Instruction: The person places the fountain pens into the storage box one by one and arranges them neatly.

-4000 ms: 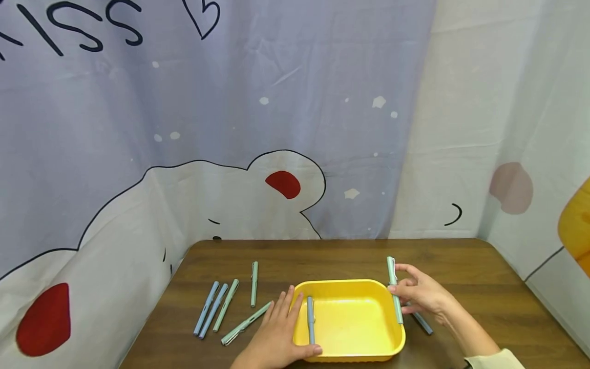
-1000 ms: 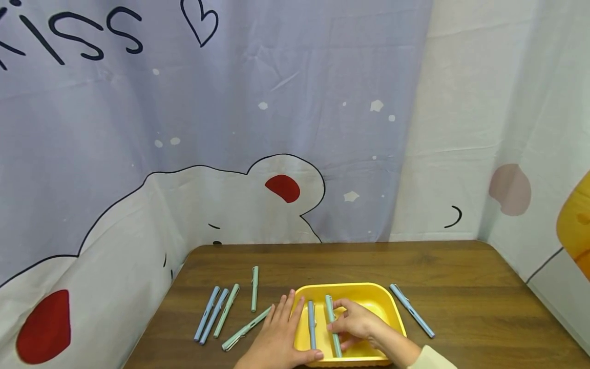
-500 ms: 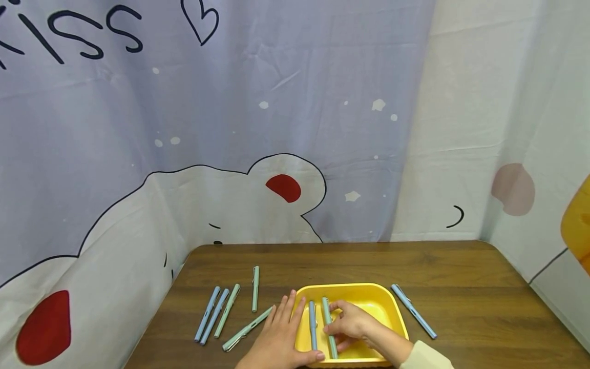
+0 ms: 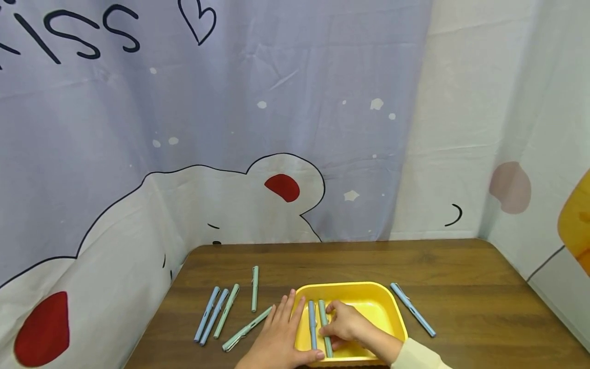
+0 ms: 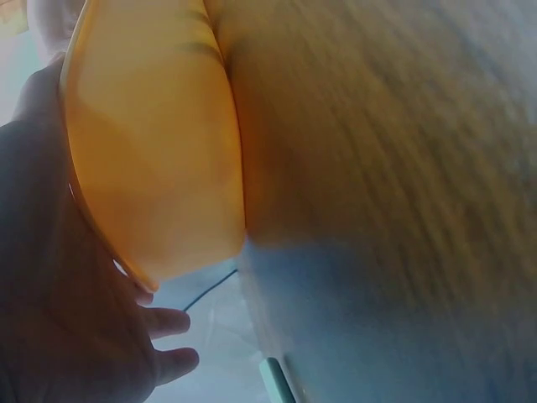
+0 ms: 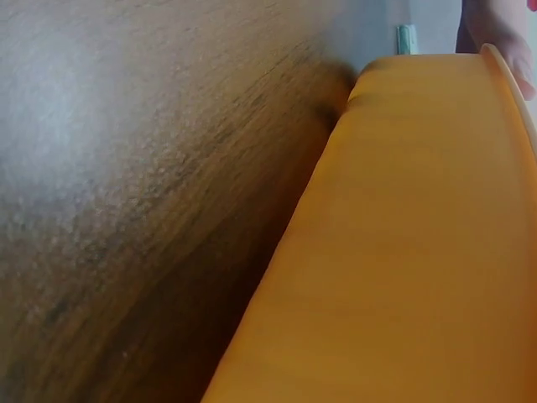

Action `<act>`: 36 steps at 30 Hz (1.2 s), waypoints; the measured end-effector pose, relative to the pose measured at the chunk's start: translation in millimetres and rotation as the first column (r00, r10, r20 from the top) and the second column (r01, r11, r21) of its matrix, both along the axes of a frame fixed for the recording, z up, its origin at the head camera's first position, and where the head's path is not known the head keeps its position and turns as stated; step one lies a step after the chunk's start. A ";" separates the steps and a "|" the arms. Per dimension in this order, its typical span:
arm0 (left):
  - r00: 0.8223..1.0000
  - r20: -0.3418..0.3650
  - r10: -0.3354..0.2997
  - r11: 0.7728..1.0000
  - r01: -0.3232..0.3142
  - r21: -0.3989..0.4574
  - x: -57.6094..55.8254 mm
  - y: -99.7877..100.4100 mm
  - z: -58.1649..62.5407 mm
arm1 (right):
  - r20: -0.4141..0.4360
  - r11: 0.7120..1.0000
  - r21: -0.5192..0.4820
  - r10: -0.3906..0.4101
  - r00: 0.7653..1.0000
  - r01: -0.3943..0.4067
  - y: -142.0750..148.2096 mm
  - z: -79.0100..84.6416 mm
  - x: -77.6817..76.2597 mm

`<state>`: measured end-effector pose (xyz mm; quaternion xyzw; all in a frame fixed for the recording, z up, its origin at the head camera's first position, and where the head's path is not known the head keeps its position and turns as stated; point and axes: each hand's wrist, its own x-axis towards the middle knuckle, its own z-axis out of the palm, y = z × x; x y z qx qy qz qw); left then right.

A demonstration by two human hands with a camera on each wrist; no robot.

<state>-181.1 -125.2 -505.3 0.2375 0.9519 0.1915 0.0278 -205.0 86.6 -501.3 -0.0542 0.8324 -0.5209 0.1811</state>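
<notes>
Green pen (image 4: pixel 323 316) is in yellow tray (image 4: pixel 375 312), L part, lying approx. near-far just R of a blue pen (image 4: pixel 312 325), narrow gap btwn. R hand (image 4: pixel 350 325) pinches it w/ thumb & fingers; can't tell if pen touches tray floor. Cream sleeve (image 4: pixel 417 356) at near R. L hand (image 4: pixel 280 338) isn't grasping: fingers straight & spread over tray's L edge, thumb on near rim.

Slanted green pen (image 4: pixel 246 329) lies just L of L hand. Farther L, two blue pens (image 4: pixel 207 314) & a third green pen (image 4: pixel 227 311), side by side, tilted. Upright-lying green pen (image 4: pixel 255 289) is on far side of these. R of tray: lone blue pen (image 4: pixel 413 310), slanting far-L to near-R. All on brown wood worktop (image 4: pixel 470 297); printed curtain (image 4: pixel 295 77) behind.
</notes>
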 end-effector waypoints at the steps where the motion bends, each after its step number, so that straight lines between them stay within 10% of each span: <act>1: 1.000 -0.004 -0.002 1.000 0.002 0.001 0.0 0.0 -0.2 | -0.003 1.000 0.013 0.001 1.000 -0.001 -0.4 0.5 -0.1; 16: 1.000 -0.002 0.001 1.000 -0.001 0.006 0.8 0.6 1.8 | -0.018 1.000 0.018 0.025 1.000 -0.025 15.5 22.5 1.5; 36: 1.000 0.001 -0.011 1.000 0.011 0.016 2.1 -1.0 4.3 | -0.107 0.999 0.016 0.040 0.993 -0.038 118.8 84.8 5.4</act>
